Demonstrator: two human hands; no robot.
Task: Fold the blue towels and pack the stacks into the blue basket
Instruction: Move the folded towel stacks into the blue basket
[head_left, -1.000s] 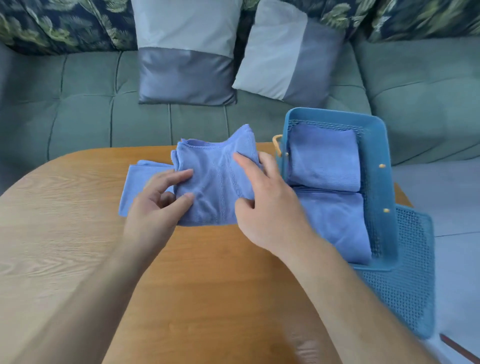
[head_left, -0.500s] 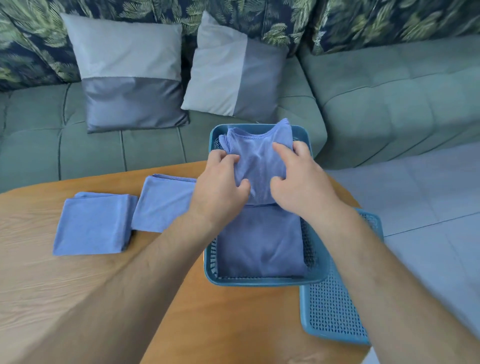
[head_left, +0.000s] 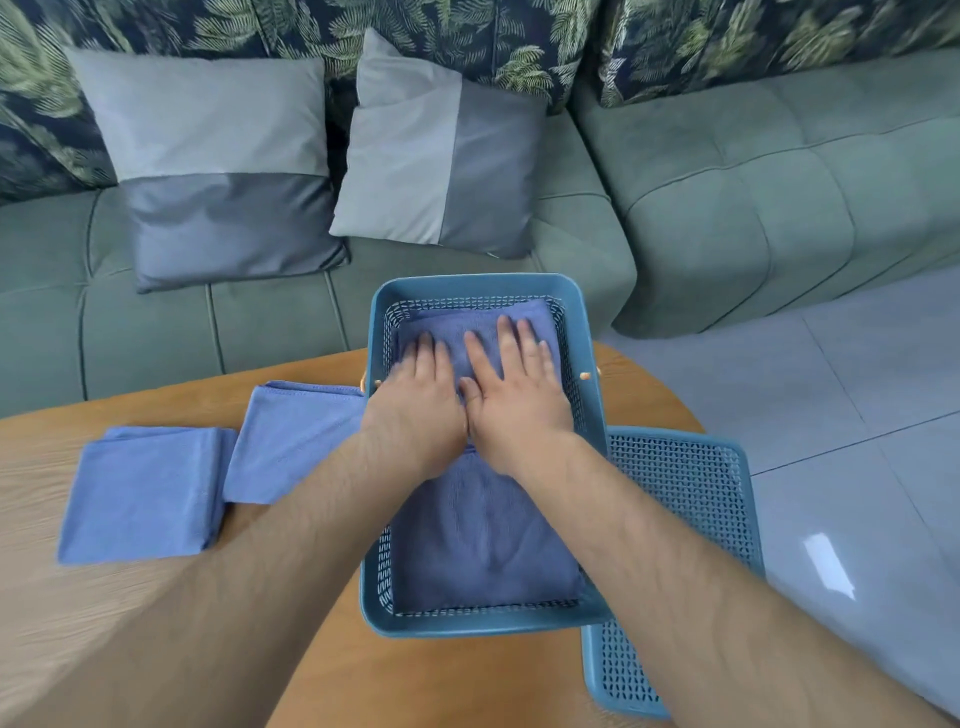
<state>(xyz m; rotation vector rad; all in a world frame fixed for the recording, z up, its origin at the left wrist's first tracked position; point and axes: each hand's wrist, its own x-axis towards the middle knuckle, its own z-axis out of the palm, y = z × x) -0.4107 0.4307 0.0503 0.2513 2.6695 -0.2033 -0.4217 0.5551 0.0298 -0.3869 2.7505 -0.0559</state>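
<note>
The blue basket (head_left: 474, 284) stands on the wooden table (head_left: 447, 680) straight ahead. Folded blue towels fill it: one stack in the far half (head_left: 467, 325) and one in the near half (head_left: 483, 540). My left hand (head_left: 418, 402) and my right hand (head_left: 511, 395) lie side by side, fingers straight, pressing flat on the far stack. Two more folded blue towels lie on the table to the left of the basket, one next to it (head_left: 291, 441) and one further left (head_left: 143, 493).
A blue perforated lid (head_left: 685, 499) lies partly under the basket at the table's right edge. A green sofa (head_left: 727, 208) with two grey cushions (head_left: 218, 166) stands behind the table. Tiled floor (head_left: 857, 441) lies to the right.
Both hands carried a folded towel from the table over into the basket, set it on the far stack, let go and now press it flat with straight fingers.
</note>
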